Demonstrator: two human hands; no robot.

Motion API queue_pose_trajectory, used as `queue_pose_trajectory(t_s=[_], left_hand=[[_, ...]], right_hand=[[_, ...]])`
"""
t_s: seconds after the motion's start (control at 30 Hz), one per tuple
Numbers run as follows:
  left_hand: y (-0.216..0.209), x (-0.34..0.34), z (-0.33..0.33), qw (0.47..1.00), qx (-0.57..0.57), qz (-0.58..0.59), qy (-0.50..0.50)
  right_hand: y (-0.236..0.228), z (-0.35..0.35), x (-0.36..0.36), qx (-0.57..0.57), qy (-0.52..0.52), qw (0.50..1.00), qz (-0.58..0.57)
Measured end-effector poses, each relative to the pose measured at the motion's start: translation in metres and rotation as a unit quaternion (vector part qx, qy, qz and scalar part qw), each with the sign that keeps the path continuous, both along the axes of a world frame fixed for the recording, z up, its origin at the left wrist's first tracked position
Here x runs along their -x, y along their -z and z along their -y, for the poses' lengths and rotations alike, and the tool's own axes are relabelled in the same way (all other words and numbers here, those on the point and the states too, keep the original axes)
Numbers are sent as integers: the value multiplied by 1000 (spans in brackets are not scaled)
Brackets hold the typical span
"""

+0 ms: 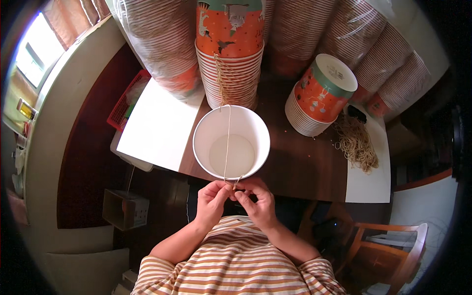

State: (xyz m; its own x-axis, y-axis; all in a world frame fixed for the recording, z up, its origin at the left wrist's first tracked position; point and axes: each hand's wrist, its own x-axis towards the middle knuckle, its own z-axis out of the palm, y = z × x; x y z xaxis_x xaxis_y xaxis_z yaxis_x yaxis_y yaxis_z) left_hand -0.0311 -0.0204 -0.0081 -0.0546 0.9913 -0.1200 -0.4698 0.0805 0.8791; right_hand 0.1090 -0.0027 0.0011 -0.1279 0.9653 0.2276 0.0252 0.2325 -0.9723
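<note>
A white paper bucket [256, 133] stands at the table's near edge, its open mouth facing me. One thin cord [227, 142] runs across the mouth from the far rim to the near rim. At the near rim my left hand [210, 201] pinches the cord between thumb and fingers. Close beside it, my right hand [257, 202] is also closed, pinching the cord's end, with a short loop standing up between the hands. The fingertips nearly touch, and the exact shape of the cord there is too small to make out.
Behind the bucket rises a stack of orange buckets [230, 73] with cords hanging down it. A shorter upside-down stack [319, 96] stands right, near a heap of tan cords [361, 147]. Plastic-wrapped stacks [155, 44] line the back. A wooden chair [383, 250] is at lower right.
</note>
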Motion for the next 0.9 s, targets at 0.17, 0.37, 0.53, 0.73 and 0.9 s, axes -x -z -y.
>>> queue_pose_trajectory(t_s=[0.17, 0.37, 0.53, 0.73, 0.9], left_hand=[[1, 1, 4, 998, -6, -52, 23], [4, 4, 5, 998, 3, -59, 26], [3, 3, 5, 994, 34, -95, 33], [0, 6, 1, 987, 50, -144, 39], [4, 13, 0, 985, 77, -151, 34]], right_hand=[[4, 1, 9, 29, -4, 998, -54], [4, 0, 11, 107, -51, 982, -145], [7, 3, 12, 109, -55, 975, -187], [11, 5, 13, 106, -21, 978, -178], [4, -3, 11, 84, 11, 979, -186]])
